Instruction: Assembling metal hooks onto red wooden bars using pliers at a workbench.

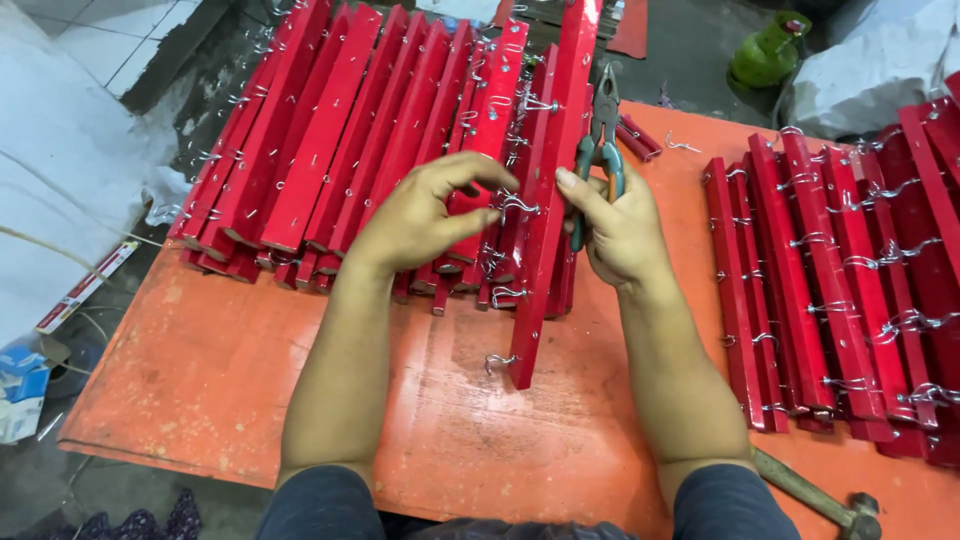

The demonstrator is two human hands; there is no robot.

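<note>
Looking down from my head, my left hand (pixel 425 215) pinches a wire hook (pixel 515 205) on the long red slat (pixel 550 190) lying mid-surface, while my right hand (pixel 615 225) is closed round green-handled pliers (pixel 600 150) and steadies the slat's other side. I judge this hook is being seated, so the next move needs the pliers brought onto the wire. The orange surface (pixel 300 380) carries slat stacks at its far edge and right edge, a hammer (pixel 820 500) at the near right corner; tiled floor and a green canister (pixel 765 50) lie beyond.

Workshop (pliers (pixel 602 150), hammer (pixel 820 500), slats (pixel 330 130))
</note>
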